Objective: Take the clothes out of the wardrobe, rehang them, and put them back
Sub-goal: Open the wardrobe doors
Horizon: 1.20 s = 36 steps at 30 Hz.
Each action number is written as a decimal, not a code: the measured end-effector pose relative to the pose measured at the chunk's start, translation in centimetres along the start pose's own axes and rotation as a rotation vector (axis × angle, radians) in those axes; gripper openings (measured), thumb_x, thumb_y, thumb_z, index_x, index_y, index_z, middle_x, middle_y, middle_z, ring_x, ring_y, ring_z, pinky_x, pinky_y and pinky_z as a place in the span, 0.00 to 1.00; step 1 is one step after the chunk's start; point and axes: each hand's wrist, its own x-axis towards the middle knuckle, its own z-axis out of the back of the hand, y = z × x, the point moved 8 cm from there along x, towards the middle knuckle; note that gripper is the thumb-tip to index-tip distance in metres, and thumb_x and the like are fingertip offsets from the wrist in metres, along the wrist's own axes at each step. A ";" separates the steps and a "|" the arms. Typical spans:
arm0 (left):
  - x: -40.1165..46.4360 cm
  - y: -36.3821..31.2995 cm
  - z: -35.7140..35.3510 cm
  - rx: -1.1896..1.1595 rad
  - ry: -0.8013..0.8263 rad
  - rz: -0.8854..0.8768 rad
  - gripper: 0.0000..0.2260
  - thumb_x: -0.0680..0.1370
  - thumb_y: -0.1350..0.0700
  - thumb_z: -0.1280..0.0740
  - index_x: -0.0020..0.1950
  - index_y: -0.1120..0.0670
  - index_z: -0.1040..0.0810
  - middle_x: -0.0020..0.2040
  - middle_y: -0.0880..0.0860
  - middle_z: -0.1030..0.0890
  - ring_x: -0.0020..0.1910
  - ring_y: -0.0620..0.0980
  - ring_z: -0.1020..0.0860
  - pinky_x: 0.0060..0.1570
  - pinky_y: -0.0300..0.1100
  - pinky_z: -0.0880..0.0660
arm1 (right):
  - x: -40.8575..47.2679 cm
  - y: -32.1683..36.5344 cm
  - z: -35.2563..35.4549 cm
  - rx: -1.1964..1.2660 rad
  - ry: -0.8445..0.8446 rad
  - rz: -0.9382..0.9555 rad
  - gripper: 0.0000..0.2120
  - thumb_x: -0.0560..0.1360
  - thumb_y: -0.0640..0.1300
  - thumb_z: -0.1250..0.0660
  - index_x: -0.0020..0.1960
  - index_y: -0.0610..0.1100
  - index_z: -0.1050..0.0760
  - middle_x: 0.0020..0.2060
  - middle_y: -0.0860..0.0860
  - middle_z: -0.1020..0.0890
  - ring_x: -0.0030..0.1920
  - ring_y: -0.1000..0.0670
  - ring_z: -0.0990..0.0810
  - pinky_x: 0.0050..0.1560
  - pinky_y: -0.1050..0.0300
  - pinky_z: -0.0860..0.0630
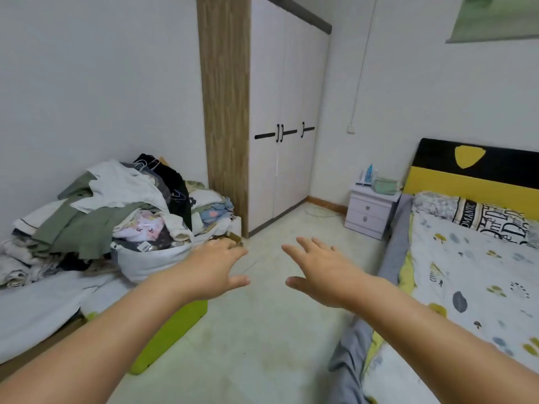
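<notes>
Two hands: both reach out over the floor (262, 330), palms down, holding nothing.
Left hand (217, 268): fingers stretched forward and loose, thumb spread to the side, fingertips near the rim of the white bag (145, 262).
Right hand (318, 268): fingers spread wide and straight, thumb out, apart from the left hand and touching nothing.
Wardrobe (280, 112): stands upright in the far corner of the room, white doors all closed, black handles at mid-height, wood-grain side panel facing the pile.
Clothes (110, 205): heaped against the left wall, just beside the wardrobe's wooden side; white, olive green, black and pale blue pieces lie jumbled, with wire hangers poking out at the top of the heap.
White bag: sits at the front edge of the pile, stuffed full.
Green box (172, 333): on the floor under the left forearm.
Bed (472, 272): along the right wall, patterned sheet, yellow and black headboard.
Nightstand (370, 212): between the wardrobe and the bed.
</notes>
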 end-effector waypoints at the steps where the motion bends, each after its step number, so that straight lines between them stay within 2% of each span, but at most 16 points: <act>1: 0.7 0.9 -0.1 -0.007 0.010 -0.002 0.28 0.78 0.41 0.42 0.75 0.48 0.44 0.74 0.51 0.41 0.73 0.52 0.42 0.69 0.44 0.42 | 1.2 0.2 -0.1 0.009 0.001 -0.005 0.30 0.79 0.56 0.44 0.76 0.51 0.52 0.76 0.46 0.49 0.76 0.42 0.52 0.74 0.42 0.48; 7: 6.6 5.4 -2.7 -0.146 0.089 -0.001 0.28 0.78 0.41 0.41 0.75 0.48 0.43 0.74 0.50 0.39 0.71 0.51 0.38 0.69 0.48 0.38 | 8.1 -0.6 -1.5 0.014 0.068 -0.041 0.31 0.79 0.55 0.43 0.76 0.51 0.52 0.75 0.46 0.44 0.75 0.43 0.47 0.73 0.41 0.46; 11: 11.8 6.8 -3.6 -0.163 0.107 -0.014 0.28 0.78 0.41 0.40 0.75 0.48 0.43 0.73 0.50 0.39 0.71 0.51 0.38 0.68 0.47 0.37 | 13.2 -3.0 -2.0 0.029 0.091 -0.049 0.30 0.79 0.54 0.41 0.76 0.50 0.51 0.74 0.45 0.41 0.74 0.42 0.43 0.72 0.43 0.41; 18: 23.3 7.0 -2.6 -0.197 0.100 -0.040 0.31 0.76 0.41 0.38 0.75 0.47 0.45 0.74 0.49 0.39 0.71 0.48 0.37 0.67 0.42 0.37 | 22.1 -10.2 -1.3 0.073 0.124 -0.070 0.29 0.79 0.52 0.41 0.76 0.49 0.49 0.69 0.45 0.34 0.68 0.42 0.34 0.66 0.49 0.32; 22: 29.6 7.3 -1.4 -0.231 0.073 -0.048 0.30 0.75 0.40 0.37 0.74 0.45 0.43 0.73 0.48 0.36 0.68 0.48 0.34 0.66 0.42 0.34 | 27.2 -14.6 -0.2 0.098 0.135 -0.090 0.26 0.79 0.50 0.41 0.74 0.46 0.45 0.66 0.44 0.30 0.65 0.43 0.30 0.63 0.50 0.30; 30: 41.2 9.2 -1.3 -0.232 0.106 -0.057 0.30 0.76 0.41 0.37 0.74 0.46 0.42 0.72 0.48 0.37 0.68 0.49 0.33 0.65 0.43 0.33 | 37.2 -20.5 1.0 0.126 0.053 -0.099 0.26 0.79 0.49 0.41 0.74 0.46 0.44 0.67 0.45 0.33 0.66 0.43 0.32 0.63 0.51 0.32; 36: 51.4 11.7 -0.1 -0.267 0.047 -0.137 0.31 0.75 0.44 0.35 0.74 0.46 0.44 0.72 0.47 0.37 0.69 0.46 0.35 0.65 0.39 0.36 | 46.3 -24.4 2.5 0.165 -0.044 -0.149 0.31 0.78 0.46 0.39 0.75 0.48 0.51 0.66 0.44 0.33 0.64 0.43 0.31 0.61 0.52 0.31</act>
